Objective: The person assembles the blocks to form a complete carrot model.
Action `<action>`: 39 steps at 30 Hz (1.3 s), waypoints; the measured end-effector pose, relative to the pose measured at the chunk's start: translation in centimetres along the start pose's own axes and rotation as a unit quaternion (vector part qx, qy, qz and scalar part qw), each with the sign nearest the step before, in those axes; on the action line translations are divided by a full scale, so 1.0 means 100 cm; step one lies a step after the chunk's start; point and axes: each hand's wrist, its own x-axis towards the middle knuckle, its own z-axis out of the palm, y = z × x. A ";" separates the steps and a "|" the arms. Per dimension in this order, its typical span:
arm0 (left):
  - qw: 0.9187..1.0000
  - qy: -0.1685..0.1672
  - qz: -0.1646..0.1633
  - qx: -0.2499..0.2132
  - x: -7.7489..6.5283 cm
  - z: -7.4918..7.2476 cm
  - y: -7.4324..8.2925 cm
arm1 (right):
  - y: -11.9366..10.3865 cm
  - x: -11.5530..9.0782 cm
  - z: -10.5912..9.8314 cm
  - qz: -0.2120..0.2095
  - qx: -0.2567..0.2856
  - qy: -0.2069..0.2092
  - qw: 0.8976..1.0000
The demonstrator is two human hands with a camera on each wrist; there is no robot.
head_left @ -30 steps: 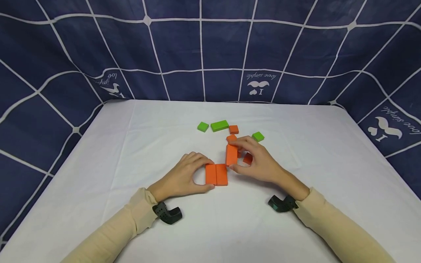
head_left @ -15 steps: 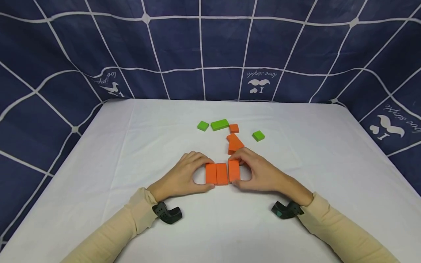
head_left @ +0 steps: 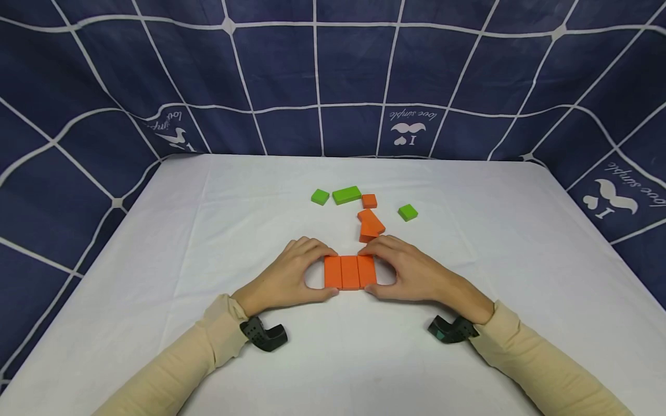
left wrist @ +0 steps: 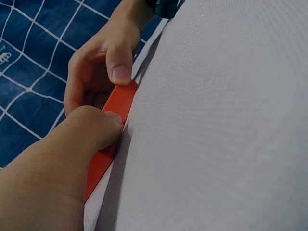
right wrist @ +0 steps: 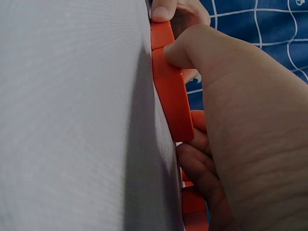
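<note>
Three flat orange rectangular blocks lie side by side in a row on the white cloth. My left hand [head_left: 286, 277] holds the left block [head_left: 332, 273] by its far and near ends, fingers behind and thumb in front. The middle block [head_left: 350, 273] sits between the outer two. On the other side, my right hand [head_left: 413, 271] pinches the right block [head_left: 367, 271] by its ends, up against the row. In the right wrist view, the side of the right block [right wrist: 171, 98] shows under my right thumb. Both thumbs lie along the near edge in the left wrist view.
Just beyond the right fingers are orange blocks [head_left: 370, 222] lying close together, with a small orange block [head_left: 369, 201] behind. Farther back lie a long green block [head_left: 346, 195] and a small green block [head_left: 319, 197]; another green block [head_left: 408, 212] is to the right.
My right hand has brought the third orange block toward me, lowered it and closed it against the other two. The left hand has stayed in place.
</note>
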 end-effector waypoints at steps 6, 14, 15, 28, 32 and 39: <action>1.000 0.002 0.002 0.005 0.001 0.000 -0.001 | 0.001 0.000 0.000 -0.015 0.005 0.010 1.000; 1.000 -0.005 -0.002 0.002 0.001 0.000 -0.001 | 0.002 0.000 0.000 -0.010 0.004 0.005 1.000; 1.000 -0.004 -0.002 0.002 0.001 0.000 -0.001 | 0.002 0.000 0.000 -0.008 0.004 0.004 1.000; 1.000 0.004 -0.014 0.006 0.001 0.002 -0.001 | 0.004 0.000 0.000 -0.003 0.002 -0.005 1.000; 1.000 0.000 -0.017 0.003 0.000 0.001 0.000 | 0.003 0.001 0.000 -0.002 0.003 -0.007 1.000; 1.000 -0.003 -0.014 0.002 0.000 0.001 -0.001 | 0.003 -0.001 -0.002 -0.004 0.002 -0.003 1.000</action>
